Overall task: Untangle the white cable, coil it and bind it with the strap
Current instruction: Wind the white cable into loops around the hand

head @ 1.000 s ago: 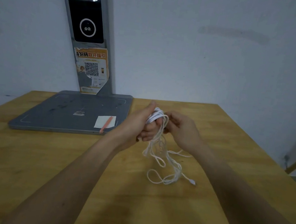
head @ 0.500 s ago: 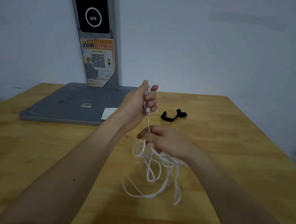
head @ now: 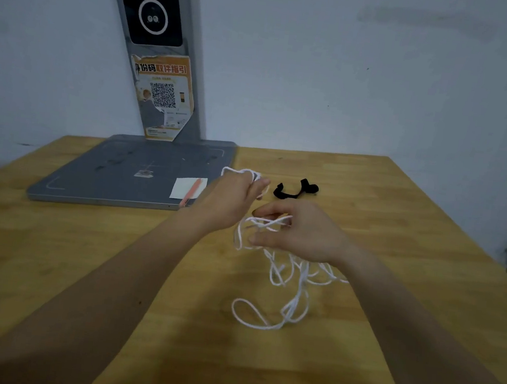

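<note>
The white cable (head: 293, 293) hangs in loose tangled loops from both hands down onto the wooden table (head: 51, 258). My left hand (head: 229, 198) grips a small loop of it above the table, fingers curled round the strands. Just to its right and lower, my right hand (head: 301, 231) holds several strands between thumb and fingers. The black strap (head: 294, 190) lies on the table just beyond my hands, apart from the cable.
A grey flat base plate (head: 122, 175) with an upright post (head: 163, 57) stands at the back left, a white slip and an orange pen (head: 191, 193) on its corner. The wall is close behind. The table's right edge runs near my right arm.
My left hand has dropped lower and now holds a loop instead of one cable end. My right hand has risen a little and spread strands across its fingers; the loops on the table have shifted.
</note>
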